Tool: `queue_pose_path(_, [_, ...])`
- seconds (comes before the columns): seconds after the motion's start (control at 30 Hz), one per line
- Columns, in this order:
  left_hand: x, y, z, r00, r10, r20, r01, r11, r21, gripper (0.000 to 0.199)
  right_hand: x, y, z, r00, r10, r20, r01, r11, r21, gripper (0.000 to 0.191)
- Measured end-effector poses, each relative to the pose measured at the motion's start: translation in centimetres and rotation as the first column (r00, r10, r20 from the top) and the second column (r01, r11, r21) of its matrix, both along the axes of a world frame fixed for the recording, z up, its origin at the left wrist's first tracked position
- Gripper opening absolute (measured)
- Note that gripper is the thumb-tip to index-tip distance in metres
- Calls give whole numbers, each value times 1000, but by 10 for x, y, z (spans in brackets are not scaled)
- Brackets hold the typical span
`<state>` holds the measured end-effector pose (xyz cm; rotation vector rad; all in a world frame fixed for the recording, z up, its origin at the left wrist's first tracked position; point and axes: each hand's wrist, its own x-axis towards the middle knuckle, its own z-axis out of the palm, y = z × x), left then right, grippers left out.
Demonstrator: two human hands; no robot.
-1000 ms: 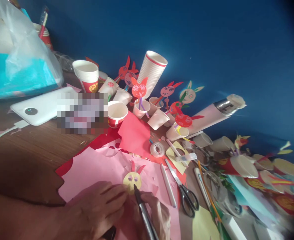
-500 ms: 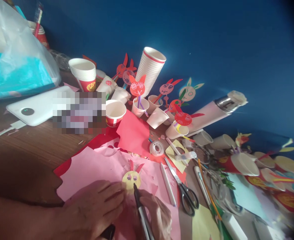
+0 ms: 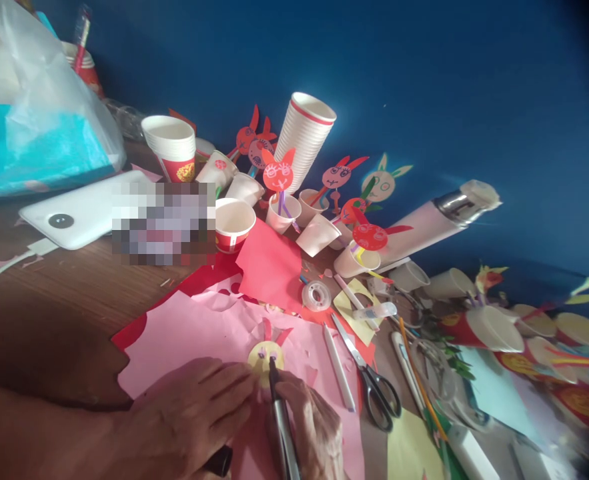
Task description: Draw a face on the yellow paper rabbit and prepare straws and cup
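Already the round yellow paper face (image 3: 264,365), by the left hand's (image 3: 189,410) close-set fingertips, has red paper ears (image 3: 284,336) and drawn eyes (image 3: 261,355); no mouth shows. The right hand's (image 3: 315,427) fingers clamp a black-and-silver marker (image 3: 281,427); left grip unclear.

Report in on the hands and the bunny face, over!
Right hand gripping black marker, tip at the yellow bunny face. Left hand at the face's edge. Scissors off to the right, apart from both hands.
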<state>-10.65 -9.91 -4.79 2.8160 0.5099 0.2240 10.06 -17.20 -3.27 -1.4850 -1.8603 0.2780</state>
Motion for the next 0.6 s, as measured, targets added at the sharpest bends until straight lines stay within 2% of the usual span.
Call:
queue_pose_path(0.13, [0,-4,-2,998,48,45,-51,996,69,48,9,6,-34,1000,4,-15,-4,1000,5,36])
queue_pose_path(0.23, [-2,-6,-5,995,56,85,-67,989,132,49,10,2,-45,999,5,-34,-5,1000,5,31])
queue_pose_path(0.27, [-3,-6,-7,995,50,81,-61,988,143,51,9,1,-47,998,-13,-62,14,1000,10,28])
queue_pose_path(0.33, [-5,-7,-11,998,34,58,-42,989,142,53,5,-2,-48,980,-142,-141,142,990,-17,22])
queue_pose_path(0.43, [-7,-8,-16,999,26,43,-31,990,135,54,-4,-3,-44,863,-396,-314,346,916,-203,11])
queue_pose_path(0.5, [-7,-9,-16,998,32,53,-40,987,156,54,-8,0,-38,772,-448,-450,335,889,-311,14])
queue_pose_path(0.6, [-4,-8,-12,995,49,88,-66,977,202,52,-9,6,-28,693,-415,-590,290,909,-299,18])
